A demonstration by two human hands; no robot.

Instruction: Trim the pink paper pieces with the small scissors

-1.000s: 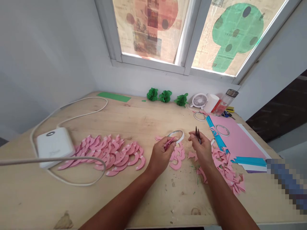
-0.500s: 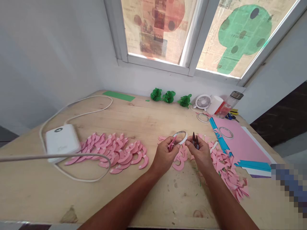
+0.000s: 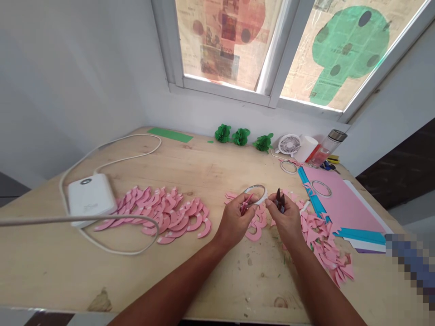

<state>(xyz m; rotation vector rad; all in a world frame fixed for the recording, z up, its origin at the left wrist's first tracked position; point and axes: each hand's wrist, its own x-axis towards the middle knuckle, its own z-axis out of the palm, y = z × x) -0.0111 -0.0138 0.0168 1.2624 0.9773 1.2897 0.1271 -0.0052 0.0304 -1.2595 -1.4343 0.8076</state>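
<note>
My left hand (image 3: 234, 222) is closed on a folded pink paper piece (image 3: 245, 206) and a narrow roll of white tape (image 3: 264, 195), whose ring stands out past the fingers. My right hand (image 3: 286, 219) grips small dark-bladed scissors (image 3: 279, 199), blades pointing up and away. Its thumb and forefinger are pinched at the right edge of the tape roll; a loose tape end there is too small to make out. Below and between the hands lie several pink curved paper pieces (image 3: 253, 233).
Pink curved cut-outs (image 3: 176, 219) are heaped at left beside a white power bank (image 3: 91, 197) with a looping cable. Pink scraps (image 3: 322, 244) and coloured sheets (image 3: 343, 194) lie at right. Green paper shapes (image 3: 241, 136), a small fan (image 3: 289, 144) and a bottle (image 3: 328, 149) stand along the wall.
My right hand has moved left to the tape roll, its fingers now pinched beside it. The left hand keeps its hold. The view has shifted slightly.
</note>
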